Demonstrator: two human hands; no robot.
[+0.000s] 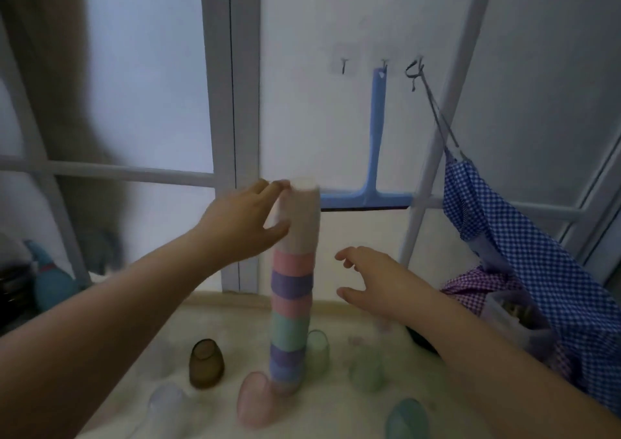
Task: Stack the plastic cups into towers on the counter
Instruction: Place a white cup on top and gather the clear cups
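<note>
A tall tower of nested cups (pixel 291 317) stands on the pale counter (pixel 336 411), banded pink, purple and green. Its top is a beige cup (pixel 300 217). My left hand (pixel 242 223) grips that beige cup from the left, fingertips at its rim and thumb on its side. My right hand (pixel 379 280) hovers to the right of the tower with fingers spread, touching nothing. Around the tower's base stand loose upturned cups: a brown cup (pixel 206 364), a pink cup (pixel 253 401), a clear cup (pixel 168 405), two pale green cups (pixel 317 351) (pixel 366 369) and a teal cup (pixel 406 420).
A blue squeegee (pixel 373 183) hangs on the wall behind the tower. A blue checked cloth (pixel 524 237) hangs at the right over a pink checked cloth (pixel 470 291) and a plastic container (pixel 517 317). A dark pot (pixel 13 291) sits at the far left.
</note>
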